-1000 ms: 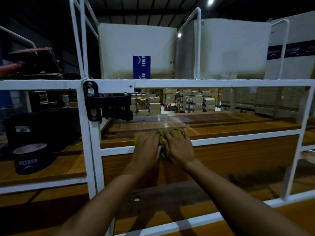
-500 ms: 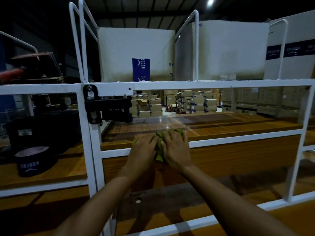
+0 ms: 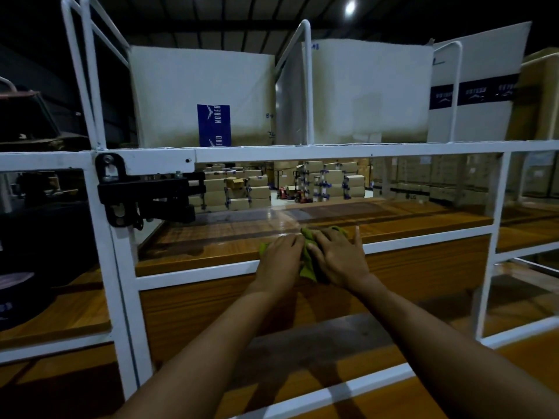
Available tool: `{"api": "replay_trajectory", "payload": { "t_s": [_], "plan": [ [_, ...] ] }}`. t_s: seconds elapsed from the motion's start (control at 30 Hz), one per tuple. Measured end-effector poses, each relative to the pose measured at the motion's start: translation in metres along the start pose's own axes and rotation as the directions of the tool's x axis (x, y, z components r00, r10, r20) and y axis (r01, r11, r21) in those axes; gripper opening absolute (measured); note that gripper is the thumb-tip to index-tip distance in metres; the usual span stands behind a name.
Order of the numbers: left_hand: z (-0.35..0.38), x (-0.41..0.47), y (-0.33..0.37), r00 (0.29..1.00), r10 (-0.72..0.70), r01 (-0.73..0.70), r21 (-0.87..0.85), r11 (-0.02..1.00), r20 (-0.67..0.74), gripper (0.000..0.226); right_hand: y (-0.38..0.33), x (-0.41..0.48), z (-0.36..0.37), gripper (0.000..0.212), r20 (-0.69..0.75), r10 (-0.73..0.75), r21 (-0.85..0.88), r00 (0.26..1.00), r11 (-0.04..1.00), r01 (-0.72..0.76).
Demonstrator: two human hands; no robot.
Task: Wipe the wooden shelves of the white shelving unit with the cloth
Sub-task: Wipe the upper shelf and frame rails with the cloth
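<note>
A green cloth [image 3: 308, 261] lies on the front edge of the middle wooden shelf [image 3: 230, 234] of the white shelving unit [image 3: 121, 267]. My left hand [image 3: 279, 260] and my right hand [image 3: 337, 257] press side by side on the cloth with flat, straight fingers. Most of the cloth is hidden beneath both palms; green shows between the hands and past the fingertips. A white rail runs just below my hands.
Large white boxes [image 3: 205, 95] stand on the top shelf between white wire dividers. A black clamp [image 3: 145, 196] is bolted to the left upright. A dark round tub [image 3: 15, 294] sits on the left shelf. A lower wooden shelf [image 3: 317, 337] lies under my forearms.
Both hands and the cloth have slid a little to the right along the shelf's front edge. The view has shifted left and slightly down.
</note>
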State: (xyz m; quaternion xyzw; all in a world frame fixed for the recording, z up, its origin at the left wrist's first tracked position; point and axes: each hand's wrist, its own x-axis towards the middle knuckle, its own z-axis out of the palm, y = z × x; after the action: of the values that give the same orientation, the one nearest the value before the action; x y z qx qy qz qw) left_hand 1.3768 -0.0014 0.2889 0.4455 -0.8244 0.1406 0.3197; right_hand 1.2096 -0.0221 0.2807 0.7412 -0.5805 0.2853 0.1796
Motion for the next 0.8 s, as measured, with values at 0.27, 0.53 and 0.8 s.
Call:
{"api": "replay_trajectory", "payload": {
  "t_s": [0.27,0.53,0.8],
  "plan": [
    [-0.017,-0.009,-0.001,0.998,-0.062,0.059,0.102,0.993,0.022,0.051,-0.019,0.008,0.013,0.047,-0.081,-0.070,0.146,0.994,0.986,0.081],
    [0.026,0.027,0.041,0.997,-0.080,0.077,0.235,0.969,0.006,0.054,0.055,0.009,0.000,0.049,-0.013,-0.172,0.066,0.985,0.983,0.172],
    [0.088,0.093,0.123,0.998,0.021,-0.031,0.205,0.978,0.051,0.068,0.189,0.007,-0.013,0.055,0.032,-0.052,-0.002,0.998,0.999,0.052]
  ]
}}
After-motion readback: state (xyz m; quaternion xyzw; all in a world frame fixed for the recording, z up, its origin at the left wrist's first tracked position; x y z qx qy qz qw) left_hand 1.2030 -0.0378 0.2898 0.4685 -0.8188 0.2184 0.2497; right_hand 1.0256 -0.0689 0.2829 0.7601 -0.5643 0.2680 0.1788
